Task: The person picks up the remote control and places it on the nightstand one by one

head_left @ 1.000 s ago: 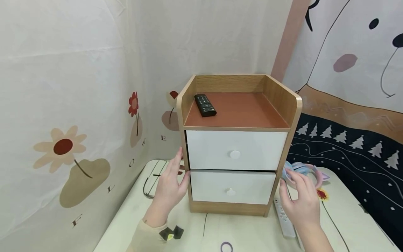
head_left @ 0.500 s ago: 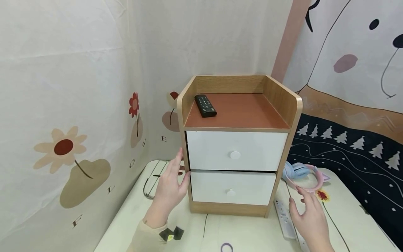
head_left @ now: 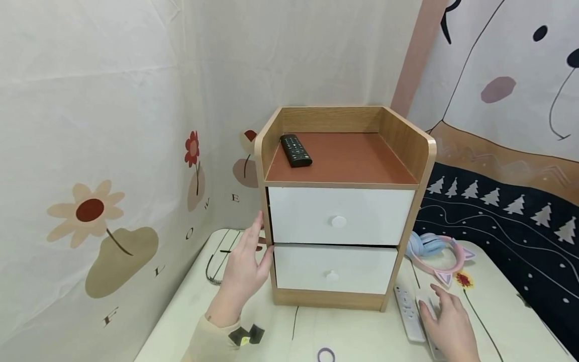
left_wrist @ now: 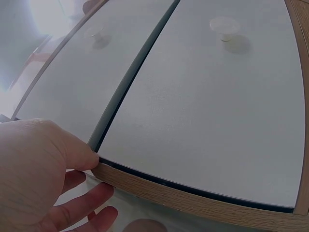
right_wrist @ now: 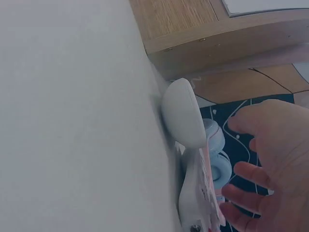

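A small wooden cabinet [head_left: 327, 298] with two white drawers, both pushed in, stands on the table. My left hand [head_left: 246, 266] rests against its left side panel, thumb on the front edge and fingers along the outside. The left wrist view shows that thumb by the gap between the drawers. To the right of the cabinet, my right hand [head_left: 448, 322] hovers with loosely bent fingers, holding nothing. Beneath it lies a pale, oblong thing [right_wrist: 183, 116] with a rounded end, partly hidden in the head view; its kind is unclear. Beside that is a white power strip [head_left: 409, 314].
A black remote control [head_left: 296, 151] lies on the cabinet's top shelf. Pink and blue cat-ear headphones [head_left: 459, 254] sit behind my right hand. A purple ring [head_left: 325, 355] lies near the table's front. Printed cloth hangs at the back and sides.
My right hand has moved away from the headphones, down and toward the front right, uncovering them. The left hand stays at the cabinet's side.
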The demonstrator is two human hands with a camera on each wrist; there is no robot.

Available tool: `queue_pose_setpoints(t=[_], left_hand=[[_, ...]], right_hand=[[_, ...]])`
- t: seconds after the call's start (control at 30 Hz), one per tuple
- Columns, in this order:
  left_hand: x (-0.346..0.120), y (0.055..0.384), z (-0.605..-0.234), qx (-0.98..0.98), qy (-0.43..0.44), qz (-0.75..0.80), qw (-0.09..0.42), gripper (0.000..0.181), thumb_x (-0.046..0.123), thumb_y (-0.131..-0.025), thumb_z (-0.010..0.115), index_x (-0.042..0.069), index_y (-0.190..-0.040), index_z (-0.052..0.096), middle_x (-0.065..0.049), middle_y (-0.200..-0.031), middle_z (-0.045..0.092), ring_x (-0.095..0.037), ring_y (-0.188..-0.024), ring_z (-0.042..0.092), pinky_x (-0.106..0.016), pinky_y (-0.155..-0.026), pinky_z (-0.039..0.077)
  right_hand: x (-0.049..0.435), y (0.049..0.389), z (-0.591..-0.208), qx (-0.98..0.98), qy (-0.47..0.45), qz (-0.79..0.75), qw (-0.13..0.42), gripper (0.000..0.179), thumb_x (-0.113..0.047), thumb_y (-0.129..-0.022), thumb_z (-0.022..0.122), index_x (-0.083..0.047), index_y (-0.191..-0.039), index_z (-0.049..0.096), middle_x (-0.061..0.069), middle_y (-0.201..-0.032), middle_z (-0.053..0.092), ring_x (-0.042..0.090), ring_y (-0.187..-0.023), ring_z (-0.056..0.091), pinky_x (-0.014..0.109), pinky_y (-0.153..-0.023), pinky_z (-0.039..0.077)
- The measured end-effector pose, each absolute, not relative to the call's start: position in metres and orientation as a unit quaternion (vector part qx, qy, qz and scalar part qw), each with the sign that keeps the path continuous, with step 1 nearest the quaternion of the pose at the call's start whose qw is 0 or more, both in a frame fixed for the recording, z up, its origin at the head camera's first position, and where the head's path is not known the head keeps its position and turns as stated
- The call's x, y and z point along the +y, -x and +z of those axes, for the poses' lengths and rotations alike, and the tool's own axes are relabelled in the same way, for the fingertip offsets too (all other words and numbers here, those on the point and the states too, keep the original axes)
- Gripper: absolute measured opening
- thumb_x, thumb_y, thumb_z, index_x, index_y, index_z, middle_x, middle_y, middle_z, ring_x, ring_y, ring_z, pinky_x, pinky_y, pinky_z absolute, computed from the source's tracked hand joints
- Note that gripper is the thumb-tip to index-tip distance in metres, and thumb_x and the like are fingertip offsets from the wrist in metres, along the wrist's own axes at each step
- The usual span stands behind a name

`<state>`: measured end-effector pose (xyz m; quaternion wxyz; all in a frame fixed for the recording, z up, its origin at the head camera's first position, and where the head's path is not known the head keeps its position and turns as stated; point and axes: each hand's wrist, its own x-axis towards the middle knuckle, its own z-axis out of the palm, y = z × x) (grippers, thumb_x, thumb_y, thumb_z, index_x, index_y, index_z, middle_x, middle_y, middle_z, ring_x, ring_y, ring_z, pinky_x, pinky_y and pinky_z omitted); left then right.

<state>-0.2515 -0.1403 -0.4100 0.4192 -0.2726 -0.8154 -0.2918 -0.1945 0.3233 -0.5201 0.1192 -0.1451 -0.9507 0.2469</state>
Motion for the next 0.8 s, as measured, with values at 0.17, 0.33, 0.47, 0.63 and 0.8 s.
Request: queue_pose_setpoints(t=[0.17,0.33,0.47,0.63,0.8], left_hand=[[-0.14,0.251,-0.41,-0.812,0.278,-0.293,0.421,0.093,-0.007,-0.092,0.077,0.001,-0.172,0.03,-0.025,-0.142,0.066,-0.028,-0.098,0.079,-0.043,-0.077,0.071],[-0.141,0.251,-0.41,-0.809,0.282,-0.296,0.423,0.094,-0.008,-0.091,0.077,0.0,-0.172,0.03,-0.025,-0.141,0.066,-0.027,-0.097,0.079,-0.044,-0.077,0.071],[-0.14,0.251,-0.409,-0.807,0.285,-0.296,0.424,0.093,-0.008,-0.091,0.076,0.0,-0.172,0.03,-0.025,-0.14,0.067,-0.027,-0.097,0.079,-0.044,-0.078,0.072],[-0.141,0.251,-0.409,-0.811,0.279,-0.295,0.421,0.093,-0.007,-0.092,0.077,0.001,-0.172,0.03,-0.024,-0.142,0.067,-0.027,-0.097,0.079,-0.042,-0.078,0.071],[-0.141,0.251,-0.409,-0.813,0.276,-0.296,0.418,0.093,-0.006,-0.092,0.077,0.002,-0.172,0.03,-0.024,-0.143,0.066,-0.027,-0.098,0.079,-0.042,-0.079,0.071]], right_hand=[[0.328,0.196,-0.525,-0.956,0.154,0.231,0.091,0.072,-0.034,-0.103,0.07,0.009,-0.155,0.048,0.049,-0.147,0.046,0.067,-0.132,0.052,0.08,-0.113,0.046],[0.328,0.196,-0.527,-0.952,0.18,0.226,0.097,0.065,-0.028,-0.101,0.07,0.01,-0.15,0.053,0.047,-0.146,0.049,0.068,-0.13,0.051,0.081,-0.113,0.045],[0.331,0.194,-0.529,-0.948,0.2,0.22,0.111,0.056,-0.02,-0.1,0.068,0.013,-0.143,0.059,0.047,-0.142,0.054,0.067,-0.129,0.053,0.08,-0.114,0.044],[0.338,0.193,-0.532,-0.95,0.218,0.197,0.108,0.05,-0.016,-0.098,0.069,0.016,-0.135,0.065,0.046,-0.136,0.058,0.065,-0.125,0.056,0.078,-0.111,0.046],[0.346,0.192,-0.533,-0.946,0.257,0.19,0.049,0.054,-0.021,-0.098,0.073,0.012,-0.139,0.063,0.046,-0.133,0.057,0.064,-0.114,0.057,0.075,-0.102,0.051]])
